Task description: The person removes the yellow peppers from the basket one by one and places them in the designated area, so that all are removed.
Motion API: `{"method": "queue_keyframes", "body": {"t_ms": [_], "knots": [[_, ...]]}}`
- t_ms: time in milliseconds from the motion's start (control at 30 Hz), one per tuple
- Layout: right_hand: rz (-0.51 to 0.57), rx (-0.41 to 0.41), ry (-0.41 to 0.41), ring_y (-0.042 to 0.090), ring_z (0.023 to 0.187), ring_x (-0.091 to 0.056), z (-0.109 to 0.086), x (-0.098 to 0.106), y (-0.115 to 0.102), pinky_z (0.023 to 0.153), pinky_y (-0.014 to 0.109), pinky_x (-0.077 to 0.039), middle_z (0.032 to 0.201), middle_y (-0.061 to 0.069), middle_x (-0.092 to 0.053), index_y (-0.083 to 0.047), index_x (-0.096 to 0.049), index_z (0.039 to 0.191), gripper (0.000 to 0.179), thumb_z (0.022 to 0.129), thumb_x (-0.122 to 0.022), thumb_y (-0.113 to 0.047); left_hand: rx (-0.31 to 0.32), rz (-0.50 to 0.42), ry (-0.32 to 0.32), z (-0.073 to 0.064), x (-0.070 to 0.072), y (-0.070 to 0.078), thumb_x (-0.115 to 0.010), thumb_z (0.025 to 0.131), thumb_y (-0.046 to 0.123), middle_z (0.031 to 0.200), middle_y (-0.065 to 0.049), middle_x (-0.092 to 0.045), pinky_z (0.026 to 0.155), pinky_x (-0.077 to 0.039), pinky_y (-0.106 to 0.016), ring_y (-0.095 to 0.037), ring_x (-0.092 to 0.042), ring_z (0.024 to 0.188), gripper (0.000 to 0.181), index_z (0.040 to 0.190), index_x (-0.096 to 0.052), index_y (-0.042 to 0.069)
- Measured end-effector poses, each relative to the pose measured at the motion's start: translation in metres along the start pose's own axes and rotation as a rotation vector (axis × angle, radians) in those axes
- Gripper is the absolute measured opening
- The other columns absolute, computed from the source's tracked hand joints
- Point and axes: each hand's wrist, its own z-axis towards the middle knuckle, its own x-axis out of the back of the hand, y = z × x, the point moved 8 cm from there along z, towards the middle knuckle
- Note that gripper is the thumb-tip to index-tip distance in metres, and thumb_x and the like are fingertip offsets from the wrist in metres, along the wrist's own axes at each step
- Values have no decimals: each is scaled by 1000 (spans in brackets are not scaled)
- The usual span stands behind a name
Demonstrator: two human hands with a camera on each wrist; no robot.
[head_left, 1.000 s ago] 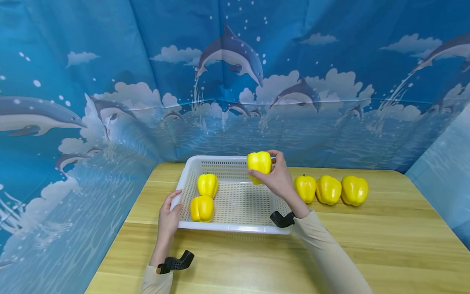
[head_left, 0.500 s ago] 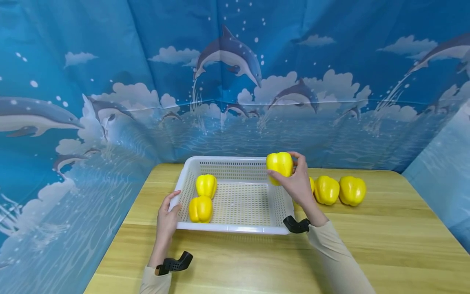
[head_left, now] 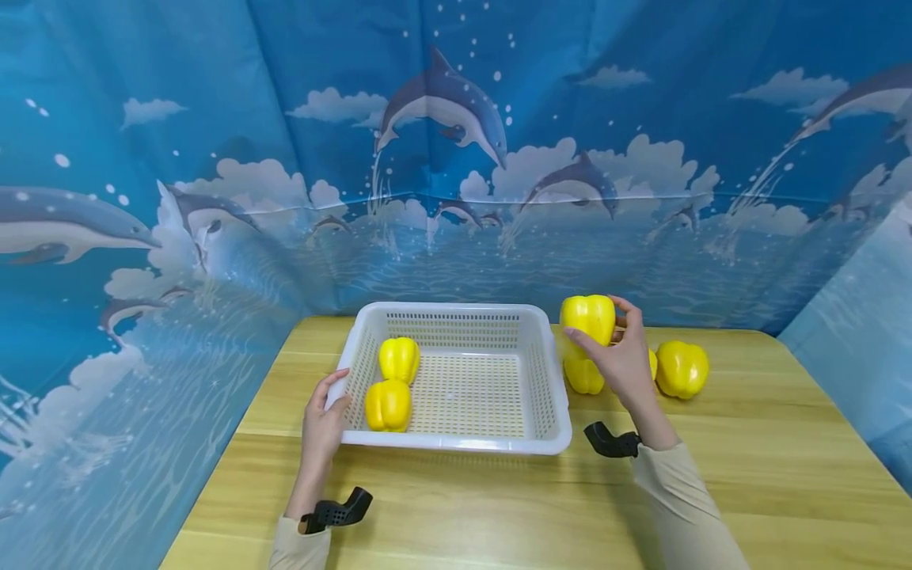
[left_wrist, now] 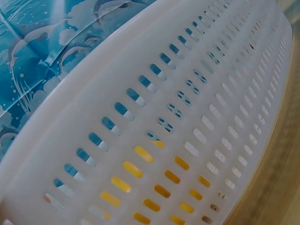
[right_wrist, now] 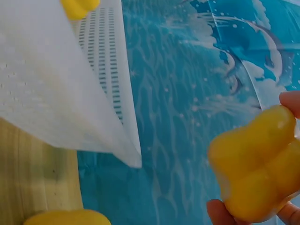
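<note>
Wood-grain tabletop (head_left: 456, 507) lies nearest, in front of the white slotted plastic basket (head_left: 456, 441), with a black wrist camera (head_left: 343, 511) on the left arm over it. At the basket's left wall rests the left hand (head_left: 324, 423), thumb and fingers spread apart; whether it actually grips the rim I cannot tell. Inside, against the basket's left side, sit two yellow bell peppers, a front one (head_left: 389, 405) and, just behind it, a rear one (head_left: 399, 359). The change is beyond the basket's right wall: half a second ago the right hand (head_left: 628, 360) had its pepper over that wall, and a second ago above the interior; now both are fully outside. Its grip is closed only as far as the fruit allows, thumb on one side and fingers round the other of the held bell pepper (head_left: 588, 317). So the basket contains two peppers, and the third, judging by both views, is in the air. Also to the basket's right, on the table, are a partly covered pepper (head_left: 583, 378), another mostly hidden by the hand (head_left: 652, 363) and a fully visible one (head_left: 682, 370). Behind the basket hangs a blue dolphin-print curtain (head_left: 456, 253).
</note>
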Motion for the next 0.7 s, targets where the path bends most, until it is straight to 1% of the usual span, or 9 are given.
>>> {"method": "queue_keyframes", "body": {"t_ms": [100,233,300,367,467,567,667,700], "knots": [[4,-7,9,31,100,-41,-1,12,3,73,37,-43,131,22,-34,-15,-20,148,87,83,-71,-41,-5,5,2,0,1,1,-43,95,5,146,-11,-38,101,-33,-50,-31,-42,125,41,134,-49,18],[-20,-9,36,28,98,-41,0,29,10,69,30,-44,134,22,-33,-14,-21,149,87,83,-71,-40,-14,-3,-3,-1,0,3,-43,96,3,145,-12,-38,101,-34,-50,-32,-43,125,41,135,-49,16],[-36,-25,55,27,98,-41,0,39,16,67,27,-44,136,22,-32,-15,-20,150,88,83,-70,-40,-17,-8,-5,-1,0,3,-43,96,3,145,-12,-38,101,-34,-51,-33,-43,124,41,135,-49,15],[-44,-49,84,26,100,-41,2,50,24,67,26,-42,138,22,-31,-15,-17,150,89,83,-70,-40,-17,-9,-8,-2,0,4,-43,96,3,145,-13,-38,101,-33,-51,-33,-43,124,41,135,-49,15],[-41,-95,153,23,100,-42,4,67,37,69,27,-41,139,19,-29,-17,-15,149,89,83,-70,-39,-17,-11,-12,-2,-1,4,-43,97,3,146,-13,-38,102,-33,-51,-33,-42,124,41,136,-48,14],[-33,-125,234,22,100,-44,7,85,51,70,26,-40,137,17,-29,-19,-16,146,86,82,-71,-38,-15,-9,-11,-2,-1,4,-43,97,3,146,-13,-38,102,-33,-51,-33,-43,124,41,136,-48,15],[-23,-121,313,26,101,-45,9,101,68,71,25,-40,135,16,-32,-19,-22,142,82,80,-73,-37,-19,-5,-7,-2,-1,3,-43,96,2,145,-13,-38,101,-33,-51,-33,-43,124,41,135,-49,14],[-16,-113,329,28,102,-45,10,106,74,72,27,-40,136,16,-32,-20,-25,141,81,79,-74,-37,-19,-4,-5,-2,0,3,-43,96,3,145,-13,-38,101,-33,-51,-33,-43,124,41,135,-49,15]]}}
